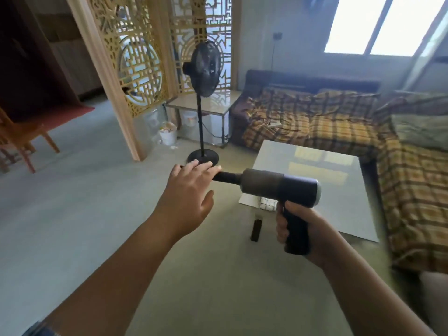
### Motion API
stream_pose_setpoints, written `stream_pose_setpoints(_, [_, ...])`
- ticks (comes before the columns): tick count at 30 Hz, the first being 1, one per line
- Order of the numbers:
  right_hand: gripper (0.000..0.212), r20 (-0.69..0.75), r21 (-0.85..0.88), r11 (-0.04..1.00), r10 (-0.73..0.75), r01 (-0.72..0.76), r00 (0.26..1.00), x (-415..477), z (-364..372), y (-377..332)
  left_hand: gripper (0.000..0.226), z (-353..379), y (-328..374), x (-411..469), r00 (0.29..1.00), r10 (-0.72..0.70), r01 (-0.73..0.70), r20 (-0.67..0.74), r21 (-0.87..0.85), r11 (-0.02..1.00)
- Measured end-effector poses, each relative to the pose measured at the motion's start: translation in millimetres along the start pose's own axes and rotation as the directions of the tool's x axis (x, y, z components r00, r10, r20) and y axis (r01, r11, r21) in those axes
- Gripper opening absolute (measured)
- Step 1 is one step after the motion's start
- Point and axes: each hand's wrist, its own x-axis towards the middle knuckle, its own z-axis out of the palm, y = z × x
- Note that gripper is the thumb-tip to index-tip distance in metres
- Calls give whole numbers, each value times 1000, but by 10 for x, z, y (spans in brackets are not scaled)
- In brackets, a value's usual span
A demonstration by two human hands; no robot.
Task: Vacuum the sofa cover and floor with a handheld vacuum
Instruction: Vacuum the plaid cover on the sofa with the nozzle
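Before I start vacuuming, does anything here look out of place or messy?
Yes. A small dark object lies loose on the floor beside the low table; I cannot tell what it is. The plaid sofa cover is rumpled and bunched, and the white bin looks overfull.

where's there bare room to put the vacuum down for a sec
The glass coffee table is mostly bare toward the sofa; only white items sit at its near-left corner. Open floor lies left of the fan base. A dark object lies beside the table.
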Motion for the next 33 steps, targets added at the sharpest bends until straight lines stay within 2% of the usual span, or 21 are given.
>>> stream_pose_setpoints(2, [51, -75, 4, 1000, -18, 18, 997, -302, -541, -182, 56, 332, 594, 285, 999, 14, -12, 37, -59, 998])
stream_pose_setpoints(6, [31, -280, 60, 996, -53, 73, 959, -953, -1587, -515, 63, 960, 1834, 813, 985, 99, -74, 138, -177, 981])
stream_pose_setpoints(9, [16, -464, 70, 985, -108, 158, 879, -1353, -2221, -721, 69, 1382, 2572, 1137, 956, 181, -123, 230, -245, 962])
stream_pose_setpoints(13, [8, -647, 35, 978, -134, 204, 750, -1696, -2909, -918, 68, 1876, 3227, 1465, 907, 229, -140, 353, -259, 956])
stream_pose_setpoints(16, [7, -706, -13, 978, -158, 210, 690, -1763, -3343, -1004, 65, 2181, 3524, 1733, 878, 242, -143, 412, -258, 956])
stream_pose_setpoints(22, [1, -776, 7, 980, -119, 198, 619, -1424, -3997, -1202, 61, 2734, 3864, 2459, 841, 255, -142, 478, -261, 955])
stream_pose_setpoints(25, [11, -826, -13, 985, -109, 174, 553, -1140, -4337, -1400, 60, 3103, 3997, 2911, 826, 252, -130, 505, -264, 956])
stream_pose_setpoints(27, [4, -852, 3, 981, -100, 196, 515, -948, -4565, -1558, 59, 3329, 4125, 3213, 809, 272, -110, 522, -320, 941])
stream_pose_setpoints(29, [5, -867, 16, 976, -94, 217, 489, -770, -4766, -1714, 57, 3494, 4310, 3479, 772, 334, -71, 542, -448, 891])
stream_pose_setpoints(33, [18, -829, -27, 976, -143, 216, 541, -410, -5112, -2040, 56, 3767, 4704, 3954, 669, 408, 134, 622, -640, 757])
